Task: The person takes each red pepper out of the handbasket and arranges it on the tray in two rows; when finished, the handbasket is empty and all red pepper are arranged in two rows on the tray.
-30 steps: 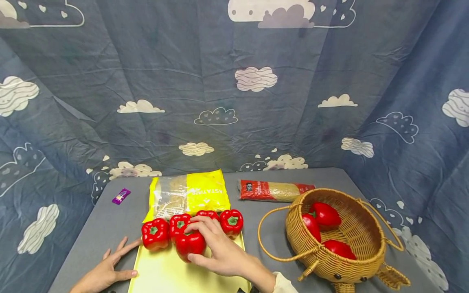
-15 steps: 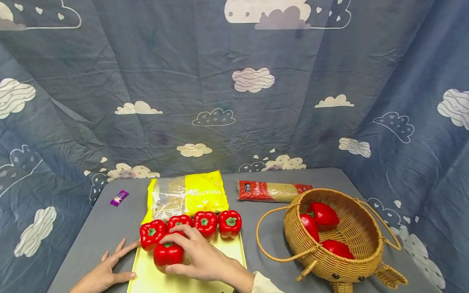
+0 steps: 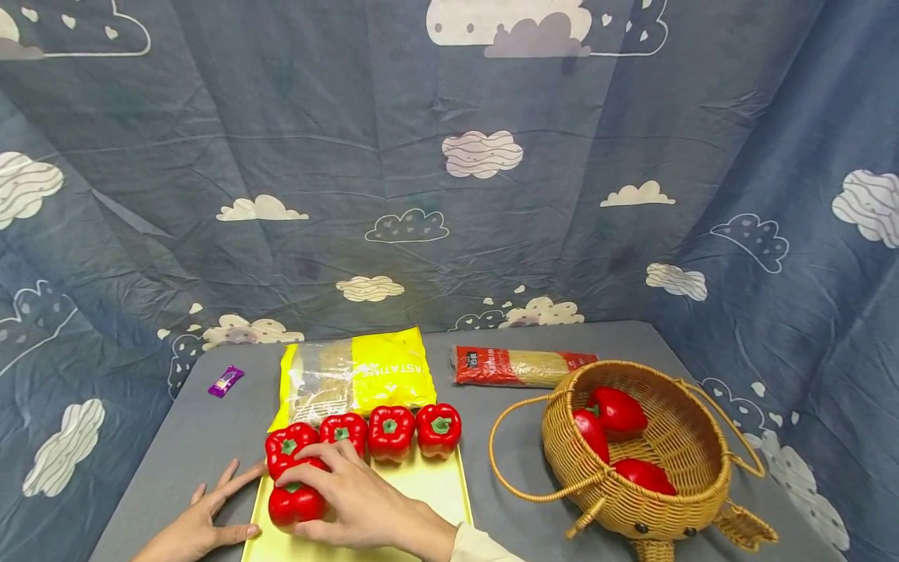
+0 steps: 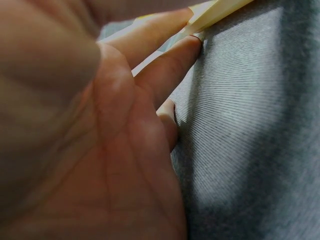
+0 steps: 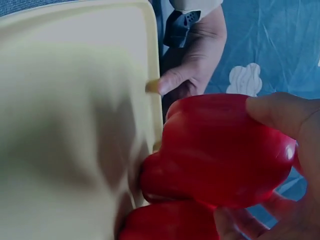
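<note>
My right hand (image 3: 361, 498) holds a red bell pepper (image 3: 291, 511) from above, thumb on one side and fingers on the other. In the right wrist view this held pepper (image 5: 225, 150) is close over the tray's left rim. Along the back of the yellow tray (image 3: 428, 492) stand several more red bell peppers (image 3: 391, 434), green stems up. The leftmost one (image 3: 284, 446) is partly covered by my right fingers. My left hand (image 3: 200, 521) rests at the tray's left edge, fingers spread and straight, its thumb touching the rim (image 5: 156, 65).
Behind the row lies a yellow pasta bag (image 3: 389, 371), with a red-ended noodle pack (image 3: 520, 367) to its right. A wicker basket (image 3: 572, 417) holding several red peppers stands at the right. A small purple wrapped packet (image 3: 226, 381) lies at the back left.
My right hand has carried the bell pepper leftward across the tray's front, from the middle to the left end. The left hand stays at the tray's edge.
</note>
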Demonstrator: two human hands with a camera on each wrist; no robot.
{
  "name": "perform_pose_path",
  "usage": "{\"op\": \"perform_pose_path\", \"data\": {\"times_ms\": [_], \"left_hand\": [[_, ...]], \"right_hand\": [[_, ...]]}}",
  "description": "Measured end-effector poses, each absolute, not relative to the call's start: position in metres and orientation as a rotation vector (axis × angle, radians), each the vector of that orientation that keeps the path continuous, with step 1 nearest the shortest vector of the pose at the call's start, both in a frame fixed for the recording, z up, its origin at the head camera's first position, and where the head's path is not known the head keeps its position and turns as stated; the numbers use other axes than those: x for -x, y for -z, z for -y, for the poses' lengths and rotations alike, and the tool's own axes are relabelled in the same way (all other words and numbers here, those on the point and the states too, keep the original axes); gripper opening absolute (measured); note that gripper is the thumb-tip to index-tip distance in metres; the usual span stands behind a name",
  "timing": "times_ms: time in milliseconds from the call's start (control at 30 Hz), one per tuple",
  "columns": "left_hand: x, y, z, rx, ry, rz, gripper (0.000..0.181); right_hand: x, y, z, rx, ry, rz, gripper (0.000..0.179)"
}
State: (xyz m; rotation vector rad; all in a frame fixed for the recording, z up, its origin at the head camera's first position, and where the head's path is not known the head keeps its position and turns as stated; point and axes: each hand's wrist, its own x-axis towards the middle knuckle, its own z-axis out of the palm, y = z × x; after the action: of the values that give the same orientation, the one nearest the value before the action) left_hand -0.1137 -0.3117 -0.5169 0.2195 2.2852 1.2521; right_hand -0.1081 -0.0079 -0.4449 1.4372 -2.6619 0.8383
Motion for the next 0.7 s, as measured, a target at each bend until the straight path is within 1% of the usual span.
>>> {"op": "perform_pose_path", "data": {"times_ms": [267, 467, 700], "left_hand": [[0.114, 0.522, 0.315, -0.257, -1.249, -2.302, 0.078], [0.115, 0.52, 0.314, -0.22, -1.239, -2.283, 0.083], [0.114, 0.519, 0.314, -0.218, -1.25, -2.276, 0.083]], "right_hand": [[0.107, 0.451, 0.017, -1.351, -0.85, 2.684, 0.045], [0.106, 0.452, 0.023, -1.326, -0.783, 2.722, 0.048], [0.104, 0.452, 0.03, -1.35, -0.589, 2.704, 0.05]]}}
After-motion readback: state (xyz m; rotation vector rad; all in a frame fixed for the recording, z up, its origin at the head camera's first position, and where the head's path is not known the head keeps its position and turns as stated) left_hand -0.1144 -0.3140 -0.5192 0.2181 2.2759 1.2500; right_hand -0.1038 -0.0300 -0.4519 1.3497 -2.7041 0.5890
